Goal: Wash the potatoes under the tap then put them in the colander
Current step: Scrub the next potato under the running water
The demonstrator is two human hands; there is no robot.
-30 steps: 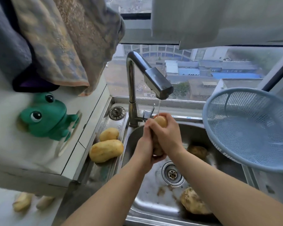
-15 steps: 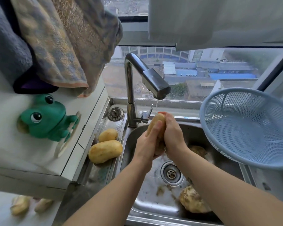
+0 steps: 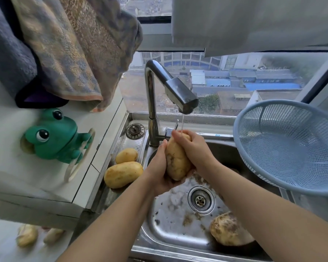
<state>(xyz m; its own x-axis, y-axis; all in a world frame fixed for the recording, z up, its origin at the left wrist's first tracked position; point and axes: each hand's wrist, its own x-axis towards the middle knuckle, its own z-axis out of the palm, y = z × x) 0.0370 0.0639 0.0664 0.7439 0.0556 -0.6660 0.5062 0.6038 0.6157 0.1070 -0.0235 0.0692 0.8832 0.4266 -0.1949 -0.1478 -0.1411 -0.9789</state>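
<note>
A long potato [image 3: 177,159] with dirt patches stands upright over the steel sink [image 3: 170,220], under a thin stream from the tap [image 3: 180,96]. My left hand [image 3: 158,169] cups its lower left side and my right hand [image 3: 194,148] curls over its top and right side. Two clean-looking yellow potatoes [image 3: 123,173] [image 3: 126,155] lie on the sink's left ledge. A dirty potato [image 3: 228,231] rests in the basin at the lower right, partly behind my right forearm. The blue colander [image 3: 284,146] sits tilted at the sink's right, with nothing in it.
A green frog toy [image 3: 55,137] hangs on the white wall at the left, under hanging towels [image 3: 64,48]. A drain plug [image 3: 135,131] lies on the ledge behind the potatoes. Pale objects [image 3: 27,238], blurred, lie on the floor at the lower left. The window runs behind the tap.
The potato has turned in my hands: more of its length now shows. My left hand has slid lower under it and my right hand has moved over its top.
</note>
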